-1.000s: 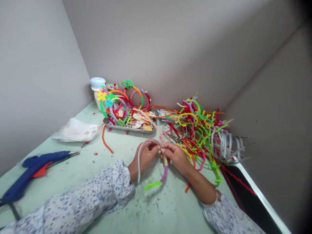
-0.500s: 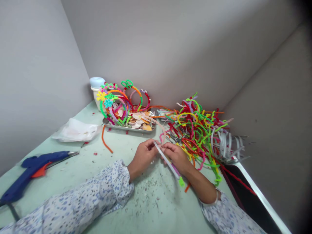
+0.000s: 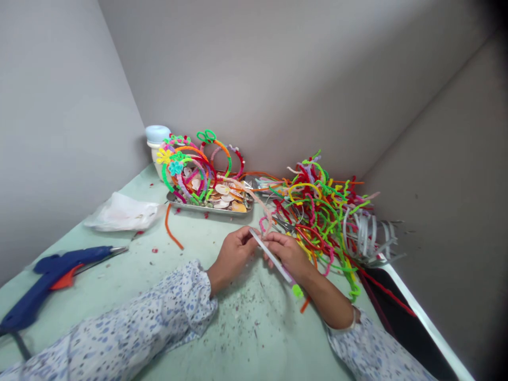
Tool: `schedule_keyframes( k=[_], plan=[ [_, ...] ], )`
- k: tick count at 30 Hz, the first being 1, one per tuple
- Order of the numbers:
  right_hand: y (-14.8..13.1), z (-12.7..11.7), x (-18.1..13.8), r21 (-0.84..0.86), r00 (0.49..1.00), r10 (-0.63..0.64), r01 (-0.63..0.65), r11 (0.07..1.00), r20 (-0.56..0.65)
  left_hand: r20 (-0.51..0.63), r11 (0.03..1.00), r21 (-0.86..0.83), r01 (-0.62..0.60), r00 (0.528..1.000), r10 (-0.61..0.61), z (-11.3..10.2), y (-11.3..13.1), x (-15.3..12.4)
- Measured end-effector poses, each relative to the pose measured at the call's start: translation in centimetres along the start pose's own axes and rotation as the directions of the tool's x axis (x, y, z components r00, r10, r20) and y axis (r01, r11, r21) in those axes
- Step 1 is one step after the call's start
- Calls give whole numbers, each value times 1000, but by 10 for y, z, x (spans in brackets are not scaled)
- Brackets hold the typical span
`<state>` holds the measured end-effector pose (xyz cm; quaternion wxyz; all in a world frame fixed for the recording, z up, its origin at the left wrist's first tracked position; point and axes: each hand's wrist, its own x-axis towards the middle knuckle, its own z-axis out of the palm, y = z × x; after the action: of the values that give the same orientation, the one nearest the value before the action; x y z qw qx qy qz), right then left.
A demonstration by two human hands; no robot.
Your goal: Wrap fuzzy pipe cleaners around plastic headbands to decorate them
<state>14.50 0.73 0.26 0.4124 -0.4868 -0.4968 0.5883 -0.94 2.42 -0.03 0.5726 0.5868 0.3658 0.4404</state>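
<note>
A pale grey headband (image 3: 273,258) slants between my two hands, its near end covered in purple and bright green fuzzy pipe cleaner. Closed fingers of my left hand (image 3: 233,257) pinch its far end. My right hand (image 3: 292,257) is closed just beside the band, gripping a pale pink pipe cleaner (image 3: 261,201) where it meets the band. That pink strand rises in a loose curve toward the shell tray. The fingertips partly hide the spot where strand and band touch.
A blue glue gun (image 3: 59,278) lies at left near a white plastic bag (image 3: 123,212). Behind, a metal tray (image 3: 210,209) holds shells and finished headbands (image 3: 192,166), beside a blue-lidded jar (image 3: 157,133). At right are heaped pipe cleaners (image 3: 325,206), scissors (image 3: 286,226) and bundled bare headbands (image 3: 367,235).
The headband's green-tipped near end has swung slightly to the right and up, and less purple shows. The pink strand has bowed slightly rightward. Both hands stay in nearly the same place.
</note>
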Motion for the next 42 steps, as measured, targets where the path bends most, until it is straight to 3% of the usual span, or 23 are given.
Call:
schedule_keyframes(
  k=[16,24,42],
  plan=[
    [5,-13,4,49,992,-23,17,999,121,115,998,7,-69,991,68,-1,3,1],
    [8,-15,6,56,985,-13,4,998,172,163,1000,4,-19,986,18,0,3,0],
    [14,-17,8,96,989,-5,-9,995,150,169,999,-41,19,986,-12,0,3,0]
  ],
)
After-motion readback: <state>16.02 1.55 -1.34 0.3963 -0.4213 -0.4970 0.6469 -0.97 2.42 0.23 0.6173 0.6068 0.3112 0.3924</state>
